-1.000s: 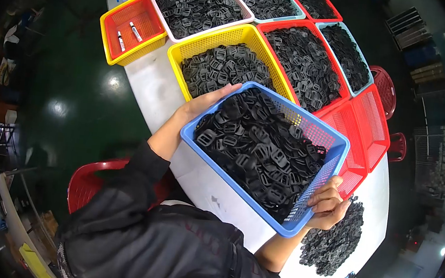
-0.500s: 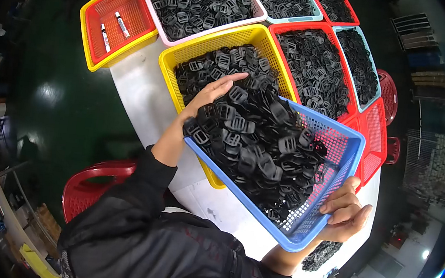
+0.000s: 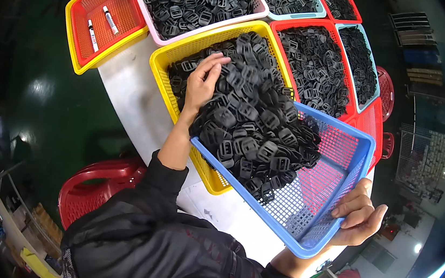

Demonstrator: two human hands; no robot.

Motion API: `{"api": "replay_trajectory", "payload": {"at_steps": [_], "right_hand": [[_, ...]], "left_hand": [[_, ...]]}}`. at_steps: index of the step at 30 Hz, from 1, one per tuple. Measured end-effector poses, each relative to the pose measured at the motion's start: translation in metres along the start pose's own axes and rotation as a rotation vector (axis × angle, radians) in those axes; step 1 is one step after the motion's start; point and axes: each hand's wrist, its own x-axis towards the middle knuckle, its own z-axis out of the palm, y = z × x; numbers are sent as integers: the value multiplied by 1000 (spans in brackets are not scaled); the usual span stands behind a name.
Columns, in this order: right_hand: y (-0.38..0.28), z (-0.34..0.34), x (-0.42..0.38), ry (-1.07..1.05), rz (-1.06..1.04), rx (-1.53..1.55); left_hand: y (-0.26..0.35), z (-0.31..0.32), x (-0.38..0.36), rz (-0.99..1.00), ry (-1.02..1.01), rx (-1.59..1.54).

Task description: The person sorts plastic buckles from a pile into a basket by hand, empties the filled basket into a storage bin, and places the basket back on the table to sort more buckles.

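My right hand grips the near right corner of a blue basket, which is tilted over a yellow basket. Black plastic buckles slide in a heap from the blue basket's far left end into the yellow one. My left hand rests against the left side of this heap, over the yellow basket, with its fingers slightly bent and apart. The right part of the blue basket's mesh floor shows bare.
A pink basket, a red basket and light blue baskets of buckles stand behind. At the left, a red basket inside a yellow one holds two markers. A red chair stands left of the white table.
More buckles have slid into the yellow basket, baring more of the blue basket's floor. My left hand has moved left and slightly up; my right hand has shifted right with the basket corner.
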Motion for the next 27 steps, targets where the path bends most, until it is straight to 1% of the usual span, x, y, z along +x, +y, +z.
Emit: {"api": "replay_trajectory", "payload": {"at_steps": [3, 6, 12, 13, 20, 21, 24, 25, 27], "right_hand": [[-3, 4, 3, -8, -19, -31], [-7, 5, 4, -65, -33, -63], [-15, 4, 9, -127, -43, -117], [-14, 3, 10, -122, -65, -129], [-29, 3, 23, -322, -9, -366], [-29, 7, 24, -318, -33, -348], [-36, 11, 24, -249, 39, -382], [-37, 14, 25, -250, 75, -371], [-39, 13, 25, -269, 85, -446]], "left_hand": [[-1, -2, 1, 15, 135, -23], [8, -4, 0, 11, 265, 65], [-1, -6, -1, 89, 320, 312], [-5, -6, -1, 88, 328, 326], [-7, -4, -5, 8, 348, 606], [-7, -3, -6, 14, 351, 641], [-8, -1, -8, 62, 355, 720], [-7, 0, -8, 73, 343, 753], [-7, 2, -10, 102, 348, 801]]}}
